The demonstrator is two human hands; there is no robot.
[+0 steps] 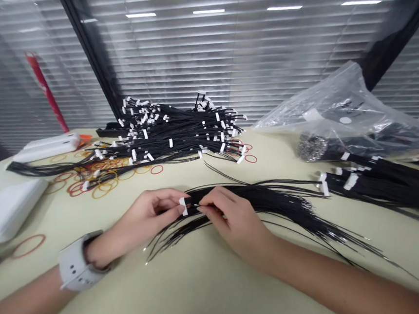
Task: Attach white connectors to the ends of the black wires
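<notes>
My left hand (159, 209) pinches a small white connector (183, 206) between thumb and fingertips. Close beside it on the right, my right hand (231, 217) is closed at the fingertips around the thin end of a black wire (197, 205), right at the connector's edge. Whether the wire end sits inside the connector I cannot tell. Under and behind both hands a bundle of loose black wires (282, 205) lies across the table, with bare shiny tips at its right end and more tips fanning out below my left hand.
Behind is a large pile of black cables with white connectors (175, 129). Red and yellow rubber bands (109, 172) lie scattered at left, near white devices (7, 207). At right are more connector cables (394, 180) and a clear plastic bag (353, 106). Window blinds (204, 54) stand behind the table.
</notes>
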